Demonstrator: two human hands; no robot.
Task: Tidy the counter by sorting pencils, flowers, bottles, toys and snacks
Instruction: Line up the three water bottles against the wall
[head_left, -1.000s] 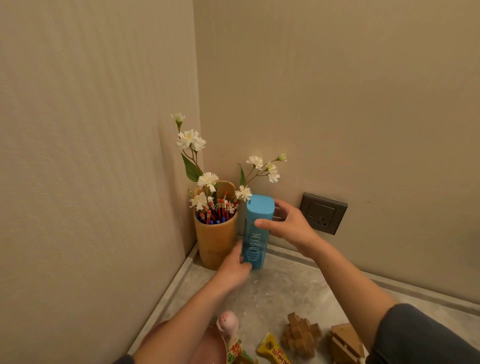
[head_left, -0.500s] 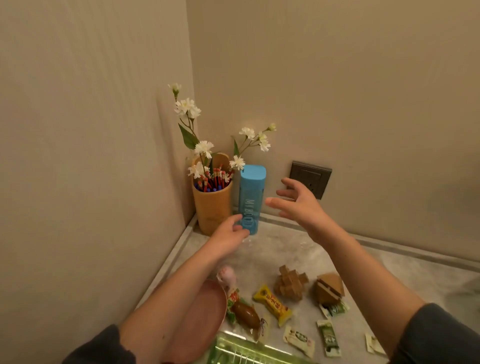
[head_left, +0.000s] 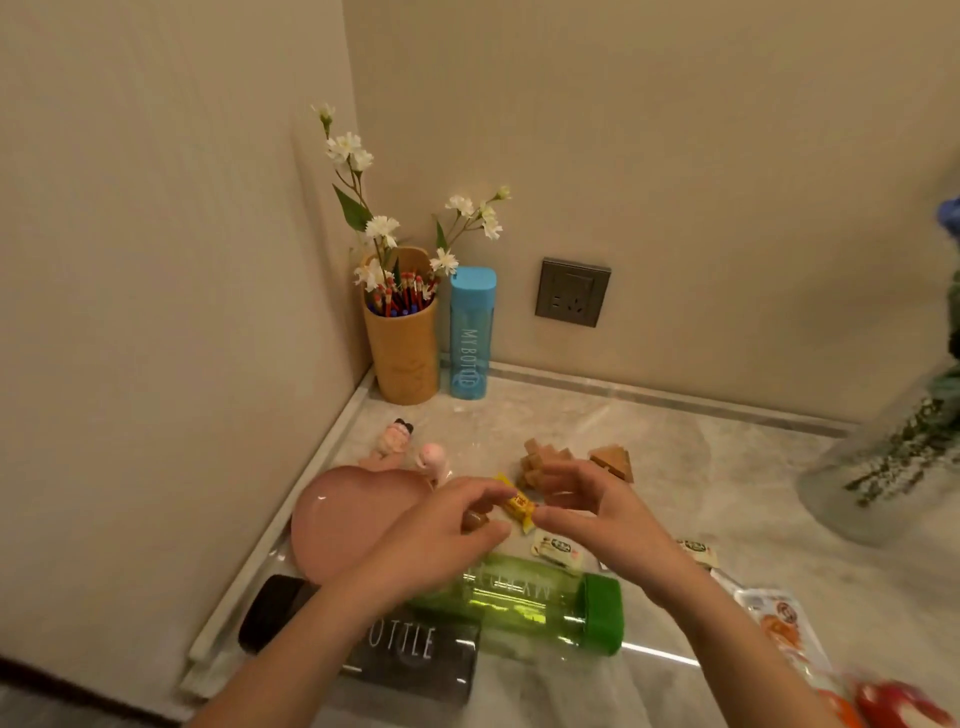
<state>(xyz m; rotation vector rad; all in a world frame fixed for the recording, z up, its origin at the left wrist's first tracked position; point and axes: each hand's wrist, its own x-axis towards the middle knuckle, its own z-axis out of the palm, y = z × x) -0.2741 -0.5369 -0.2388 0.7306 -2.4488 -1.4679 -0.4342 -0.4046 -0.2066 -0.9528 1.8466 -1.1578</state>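
Sorting snacks: the left hand (head_left: 441, 535) pinches the yellow snack packet (head_left: 517, 506), the right hand (head_left: 608, 514) thumb touching, hold unclear; next, likely setting it on the pink plate (head_left: 337, 519).

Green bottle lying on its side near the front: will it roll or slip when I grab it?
Probably light: the green bottle looks see-through and empty. Its cap looks squarish, like that of the upright blue bottle, so a push should slide it rather than roll it. The glossy plastic may be slippery; a mid-body grip seems safest.
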